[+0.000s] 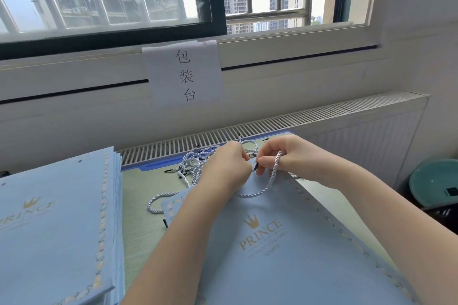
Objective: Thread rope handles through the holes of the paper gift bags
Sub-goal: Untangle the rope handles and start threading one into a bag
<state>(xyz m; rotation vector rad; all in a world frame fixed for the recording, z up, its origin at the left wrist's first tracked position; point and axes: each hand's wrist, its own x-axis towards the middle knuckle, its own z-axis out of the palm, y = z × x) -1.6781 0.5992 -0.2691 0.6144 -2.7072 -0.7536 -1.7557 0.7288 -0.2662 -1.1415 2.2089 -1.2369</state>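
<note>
Your right hand (285, 156) pinches the black-tipped pale blue twisted rope (270, 181) at the flat blue paper bag's (285, 242) top edge; left hand (225, 168) fingers curl there, grip unclear. Threading barely begun; beside it, a stack of bags (57, 230) waits.

We see a flat gift bag (285, 242) lying on the table (141, 218) at the centre. A stack of bags (57, 225) lies on the table at its nine o'clock. At its twelve o'clock, a heap of rope handles (195, 168) rests on the table, with the radiator grille (272, 124) behind. A paper sign (184, 73) hangs farther behind, under the window (111, 7). A basin (433, 183) sits at three o'clock, off the table.
</note>
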